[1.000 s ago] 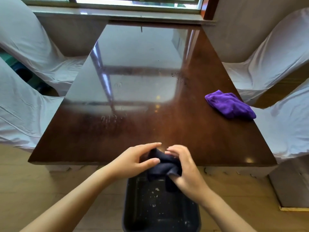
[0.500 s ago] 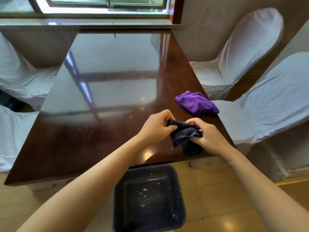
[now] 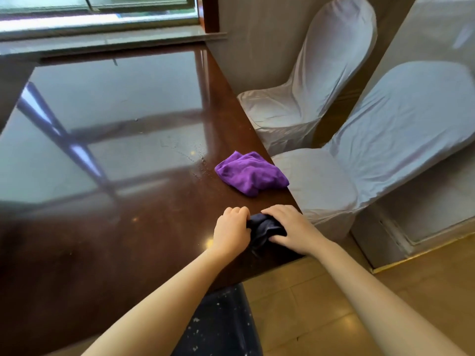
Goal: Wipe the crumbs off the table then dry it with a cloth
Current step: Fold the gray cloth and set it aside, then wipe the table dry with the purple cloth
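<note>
Tabletop: dark brown, glossy, mirroring the window at its far end. A patch of small water droplets sits just left of the purple cloth.

Dark cloth: navy or black, bunched, resting on the tabletop at its near right corner. Held from both sides.

Left hand: on the left side of the dark cloth, fingers curled into a loose fist, knuckles up, closed against the cloth's edge.

Right hand: laid over the right side of the dark cloth, fingers pressed together and bent down onto the fabric, thumb tucked under its near edge.

Purple cloth: microfibre, crumpled, lying on the tabletop by the right edge, beyond the hands and apart from them.

Dark bin: on the floor below the near edge of the tabletop, partly hidden by the left forearm; pale crumbs are scattered inside.

Two chairs in white covers: along the right side of the tabletop, the nearer one just beside the purple cloth.

Floor: tan tiles, glossy.
</note>
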Action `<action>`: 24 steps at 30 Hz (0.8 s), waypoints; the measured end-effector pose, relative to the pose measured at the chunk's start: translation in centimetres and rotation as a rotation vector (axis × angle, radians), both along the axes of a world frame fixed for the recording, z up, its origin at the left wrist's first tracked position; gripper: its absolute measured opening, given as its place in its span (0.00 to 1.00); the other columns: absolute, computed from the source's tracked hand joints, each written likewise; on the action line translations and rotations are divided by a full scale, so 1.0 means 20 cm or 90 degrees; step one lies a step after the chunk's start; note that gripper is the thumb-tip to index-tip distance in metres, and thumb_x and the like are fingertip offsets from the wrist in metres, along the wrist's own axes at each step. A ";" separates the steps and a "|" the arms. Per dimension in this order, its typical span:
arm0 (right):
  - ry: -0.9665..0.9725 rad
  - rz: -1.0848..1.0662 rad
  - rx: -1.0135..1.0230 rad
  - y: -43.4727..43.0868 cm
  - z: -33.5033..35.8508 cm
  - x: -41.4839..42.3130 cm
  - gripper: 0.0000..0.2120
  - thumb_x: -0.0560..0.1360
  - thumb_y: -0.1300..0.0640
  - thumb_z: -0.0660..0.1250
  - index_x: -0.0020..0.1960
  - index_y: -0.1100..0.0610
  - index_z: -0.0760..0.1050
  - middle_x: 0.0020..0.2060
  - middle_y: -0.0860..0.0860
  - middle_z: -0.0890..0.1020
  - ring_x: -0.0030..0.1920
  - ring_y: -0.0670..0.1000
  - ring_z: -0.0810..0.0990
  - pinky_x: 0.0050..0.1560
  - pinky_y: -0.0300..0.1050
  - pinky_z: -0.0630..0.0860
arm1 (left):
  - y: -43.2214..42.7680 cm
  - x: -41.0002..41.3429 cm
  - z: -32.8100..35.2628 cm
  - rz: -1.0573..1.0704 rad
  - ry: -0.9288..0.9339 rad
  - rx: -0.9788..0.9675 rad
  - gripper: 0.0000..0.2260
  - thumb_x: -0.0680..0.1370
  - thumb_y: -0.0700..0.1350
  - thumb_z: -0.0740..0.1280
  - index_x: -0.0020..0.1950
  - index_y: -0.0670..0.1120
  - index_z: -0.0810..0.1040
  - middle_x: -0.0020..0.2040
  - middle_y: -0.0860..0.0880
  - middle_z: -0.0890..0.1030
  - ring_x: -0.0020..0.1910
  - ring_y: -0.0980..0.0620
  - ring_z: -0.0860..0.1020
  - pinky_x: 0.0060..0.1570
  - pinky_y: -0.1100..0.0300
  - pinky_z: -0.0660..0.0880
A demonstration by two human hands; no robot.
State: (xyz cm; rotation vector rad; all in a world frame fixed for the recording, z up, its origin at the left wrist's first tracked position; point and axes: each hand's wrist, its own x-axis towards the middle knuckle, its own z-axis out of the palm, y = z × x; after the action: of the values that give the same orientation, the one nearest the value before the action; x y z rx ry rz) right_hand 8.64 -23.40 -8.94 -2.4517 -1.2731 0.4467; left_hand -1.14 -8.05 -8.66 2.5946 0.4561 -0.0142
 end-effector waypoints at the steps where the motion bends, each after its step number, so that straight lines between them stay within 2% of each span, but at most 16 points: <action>1: 0.005 0.009 0.001 -0.01 -0.02 0.01 0.26 0.71 0.49 0.69 0.67 0.51 0.66 0.65 0.49 0.72 0.64 0.50 0.68 0.66 0.44 0.66 | 0.00 0.00 -0.03 -0.013 -0.005 0.010 0.09 0.71 0.39 0.65 0.49 0.43 0.71 0.50 0.44 0.77 0.52 0.43 0.71 0.49 0.48 0.71; 5: 0.032 0.010 0.045 -0.02 -0.02 0.06 0.24 0.75 0.43 0.63 0.67 0.51 0.67 0.64 0.48 0.73 0.64 0.48 0.68 0.65 0.43 0.66 | 0.03 0.00 -0.09 -0.071 -0.052 0.039 0.09 0.70 0.43 0.66 0.48 0.46 0.70 0.48 0.47 0.77 0.50 0.46 0.71 0.46 0.54 0.68; 7: 0.015 -0.011 0.104 0.04 0.01 0.11 0.21 0.76 0.47 0.63 0.67 0.53 0.69 0.63 0.50 0.75 0.64 0.50 0.69 0.65 0.45 0.66 | 0.08 -0.02 -0.10 -0.090 -0.072 0.010 0.10 0.71 0.48 0.66 0.50 0.48 0.72 0.50 0.50 0.77 0.52 0.50 0.71 0.49 0.57 0.68; 10: -0.076 -0.022 0.143 0.19 0.03 0.23 0.19 0.77 0.53 0.64 0.66 0.55 0.71 0.65 0.54 0.75 0.67 0.55 0.69 0.68 0.51 0.64 | 0.19 -0.07 -0.10 -0.071 -0.104 -0.016 0.11 0.73 0.53 0.64 0.52 0.51 0.74 0.53 0.52 0.77 0.55 0.52 0.71 0.54 0.55 0.71; 13: -0.160 0.020 0.057 0.38 0.00 0.38 0.22 0.78 0.51 0.60 0.71 0.52 0.64 0.72 0.52 0.67 0.73 0.56 0.61 0.73 0.53 0.56 | 0.39 -0.16 -0.08 0.035 -0.126 0.013 0.12 0.75 0.52 0.63 0.54 0.48 0.76 0.54 0.50 0.79 0.56 0.49 0.73 0.56 0.52 0.71; 16: -0.157 0.065 -0.078 0.51 -0.09 0.51 0.25 0.79 0.46 0.54 0.74 0.47 0.54 0.76 0.49 0.56 0.76 0.52 0.50 0.75 0.54 0.46 | 0.62 -0.30 -0.06 0.160 -0.125 0.067 0.16 0.75 0.55 0.60 0.55 0.46 0.77 0.54 0.47 0.79 0.56 0.46 0.74 0.58 0.51 0.69; 18: -0.154 0.105 -0.120 0.57 -0.14 0.55 0.26 0.80 0.44 0.52 0.75 0.47 0.51 0.77 0.49 0.52 0.76 0.51 0.45 0.75 0.53 0.42 | 0.79 -0.45 -0.06 0.246 -0.115 0.099 0.21 0.73 0.57 0.57 0.57 0.45 0.77 0.56 0.45 0.79 0.58 0.44 0.74 0.59 0.49 0.69; 22: -0.207 0.175 -0.141 0.62 -0.18 0.48 0.27 0.79 0.43 0.50 0.75 0.49 0.50 0.77 0.51 0.52 0.76 0.54 0.45 0.74 0.52 0.41 | 1.08 -0.78 -0.11 0.396 -0.061 0.151 0.19 0.75 0.51 0.64 0.63 0.44 0.73 0.63 0.40 0.76 0.63 0.39 0.72 0.61 0.43 0.68; 24: -0.219 0.229 -0.124 0.66 -0.17 0.34 0.27 0.79 0.42 0.52 0.75 0.50 0.54 0.76 0.53 0.56 0.76 0.56 0.51 0.74 0.51 0.39 | 1.21 -0.91 -0.15 0.441 -0.018 0.162 0.21 0.75 0.48 0.65 0.67 0.45 0.69 0.68 0.39 0.71 0.67 0.39 0.68 0.65 0.41 0.65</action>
State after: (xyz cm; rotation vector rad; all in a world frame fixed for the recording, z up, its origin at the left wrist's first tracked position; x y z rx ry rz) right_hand 15.38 -10.13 -12.30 -2.5374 -1.9108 0.2498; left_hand -19.43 16.05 -11.75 2.5254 1.3916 0.3331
